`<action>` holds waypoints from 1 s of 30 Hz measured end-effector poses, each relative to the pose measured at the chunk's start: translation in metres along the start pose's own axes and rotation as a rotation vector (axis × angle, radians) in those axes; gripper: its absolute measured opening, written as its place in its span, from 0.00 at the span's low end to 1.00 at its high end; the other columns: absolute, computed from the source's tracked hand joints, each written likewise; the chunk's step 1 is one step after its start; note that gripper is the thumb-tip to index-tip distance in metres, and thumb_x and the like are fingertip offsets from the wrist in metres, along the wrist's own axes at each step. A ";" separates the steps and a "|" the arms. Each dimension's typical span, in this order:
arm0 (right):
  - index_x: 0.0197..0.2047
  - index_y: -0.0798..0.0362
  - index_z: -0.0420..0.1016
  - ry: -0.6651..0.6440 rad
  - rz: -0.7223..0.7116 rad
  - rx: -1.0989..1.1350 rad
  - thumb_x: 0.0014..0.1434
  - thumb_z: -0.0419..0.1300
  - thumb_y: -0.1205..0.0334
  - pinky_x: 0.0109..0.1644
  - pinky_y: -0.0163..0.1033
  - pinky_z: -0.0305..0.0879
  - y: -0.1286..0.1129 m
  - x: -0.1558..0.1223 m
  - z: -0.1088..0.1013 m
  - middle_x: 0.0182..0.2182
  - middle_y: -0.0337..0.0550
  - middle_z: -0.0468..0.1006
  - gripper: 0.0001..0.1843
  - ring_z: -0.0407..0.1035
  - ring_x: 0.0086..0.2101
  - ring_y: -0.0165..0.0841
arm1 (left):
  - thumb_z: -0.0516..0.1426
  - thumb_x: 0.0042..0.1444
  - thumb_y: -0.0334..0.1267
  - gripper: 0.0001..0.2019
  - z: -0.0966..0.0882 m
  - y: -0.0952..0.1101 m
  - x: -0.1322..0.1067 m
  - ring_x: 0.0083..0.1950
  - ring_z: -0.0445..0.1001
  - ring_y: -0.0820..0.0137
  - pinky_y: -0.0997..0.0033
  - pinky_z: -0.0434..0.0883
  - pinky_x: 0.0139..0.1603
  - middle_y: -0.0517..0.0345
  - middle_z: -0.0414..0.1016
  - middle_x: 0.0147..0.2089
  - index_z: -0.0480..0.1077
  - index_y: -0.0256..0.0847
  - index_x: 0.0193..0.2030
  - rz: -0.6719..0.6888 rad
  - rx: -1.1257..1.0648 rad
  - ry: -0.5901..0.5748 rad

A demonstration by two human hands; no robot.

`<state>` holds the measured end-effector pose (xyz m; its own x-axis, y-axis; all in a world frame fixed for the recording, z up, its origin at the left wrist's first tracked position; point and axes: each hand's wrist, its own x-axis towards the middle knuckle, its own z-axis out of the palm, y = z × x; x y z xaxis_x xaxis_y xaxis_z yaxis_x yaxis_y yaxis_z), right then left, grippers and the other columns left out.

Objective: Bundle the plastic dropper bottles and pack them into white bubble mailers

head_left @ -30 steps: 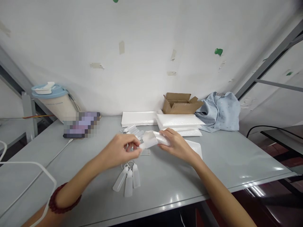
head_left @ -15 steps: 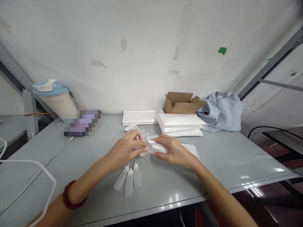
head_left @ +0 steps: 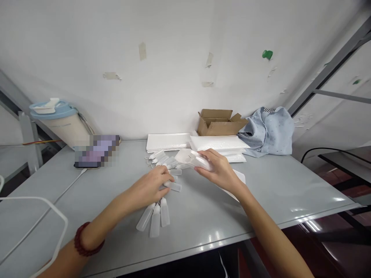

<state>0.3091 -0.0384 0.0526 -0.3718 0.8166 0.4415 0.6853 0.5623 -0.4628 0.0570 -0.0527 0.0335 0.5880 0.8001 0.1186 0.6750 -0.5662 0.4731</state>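
My left hand (head_left: 152, 184) is over a pile of small translucent plastic squeeze bottles (head_left: 164, 160), thumb and fingers closed around one squeeze bottle (head_left: 174, 187) that lies pointing right. In my right hand (head_left: 218, 170) is a white padded mailer (head_left: 201, 161), held off the desk between thumb and fingers. Its mouth faces left with the flap (head_left: 183, 155) folded out, and a white end shows below my wrist. What is inside it cannot be made out clearly. Three more bottles (head_left: 155, 221) lie fanned out in front of my left hand.
Behind the hands are flat white mailers (head_left: 168, 142) and a stack of puffed mailers (head_left: 220, 143). An open cardboard box (head_left: 222, 122) and a light blue cloth (head_left: 269, 131) stand by the wall. At left are a tumbler (head_left: 66, 123), a phone (head_left: 98, 150) and white cables (head_left: 43, 216).
My left hand has drawn away from the mailer, down and left to the bottles. My right hand has lifted the mailer slightly up and right.
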 end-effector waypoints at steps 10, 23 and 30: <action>0.52 0.52 0.68 -0.134 -0.037 0.012 0.55 0.62 0.60 0.43 0.44 0.66 -0.006 -0.002 0.009 0.41 0.47 0.71 0.21 0.68 0.40 0.38 | 0.56 0.56 0.47 0.11 -0.041 0.001 -0.002 0.40 0.71 0.65 0.69 0.69 0.40 0.57 0.77 0.42 0.75 0.47 0.41 -0.057 -0.208 0.171; 0.51 0.54 0.66 -0.278 -0.101 0.098 0.54 0.62 0.64 0.46 0.43 0.66 -0.014 -0.009 0.022 0.42 0.47 0.71 0.21 0.67 0.42 0.37 | 0.59 0.55 0.42 0.12 -0.002 0.012 0.002 0.30 0.69 0.70 0.70 0.67 0.34 0.59 0.77 0.37 0.74 0.44 0.46 -0.069 -0.184 0.244; 0.51 0.52 0.67 -0.158 -0.067 0.114 0.54 0.62 0.64 0.44 0.42 0.65 -0.013 -0.005 0.014 0.41 0.45 0.71 0.20 0.68 0.41 0.36 | 0.60 0.51 0.41 0.10 -0.016 0.020 0.002 0.39 0.76 0.66 0.67 0.72 0.40 0.56 0.78 0.39 0.72 0.41 0.40 -0.268 -0.618 0.288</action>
<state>0.2930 -0.0477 0.0459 -0.5136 0.7823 0.3524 0.5840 0.6196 -0.5244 0.0645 -0.0587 0.0569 0.2396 0.9641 0.1144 0.3544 -0.1966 0.9142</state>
